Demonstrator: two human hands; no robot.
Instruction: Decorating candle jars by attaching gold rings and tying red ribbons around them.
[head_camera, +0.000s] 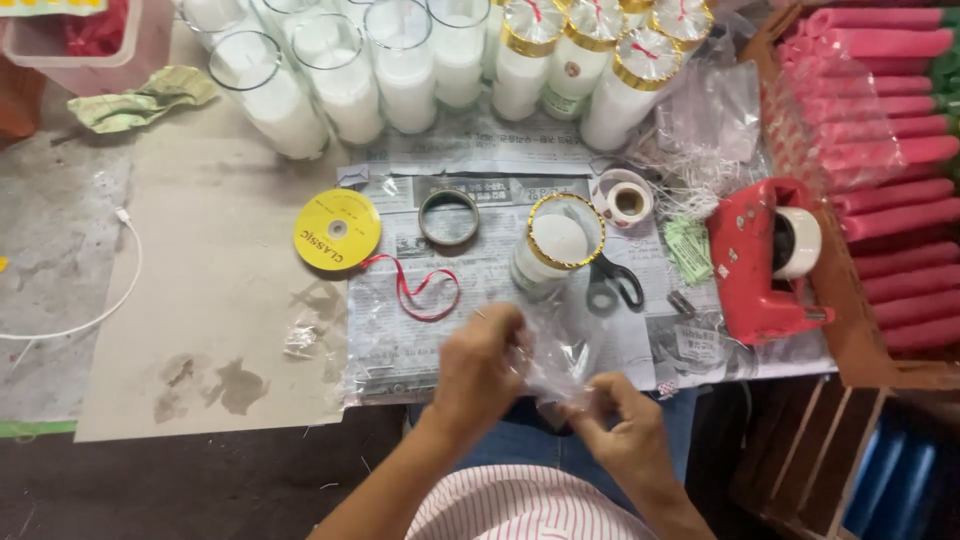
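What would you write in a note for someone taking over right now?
Left hand and right hand: both pinch a clear plastic wrap at the table's near edge.
Glass candle with gold trim stands on the newspaper, unwrapped, scissors beside it.
Yellow ribbon spool lies left, red ribbon trailing loose.
Red tape dispenser sits right.
Done: three wrapped, ribboned candles at the back.
Left: plain candles beside them.

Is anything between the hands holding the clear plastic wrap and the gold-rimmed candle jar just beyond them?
Nothing visible blocks it. Both the left hand and the right hand grip the clear plastic wrap, and the gold-rimmed candle jar stands just beyond it on the newspaper. The scissors lie beside the jar, on its right.
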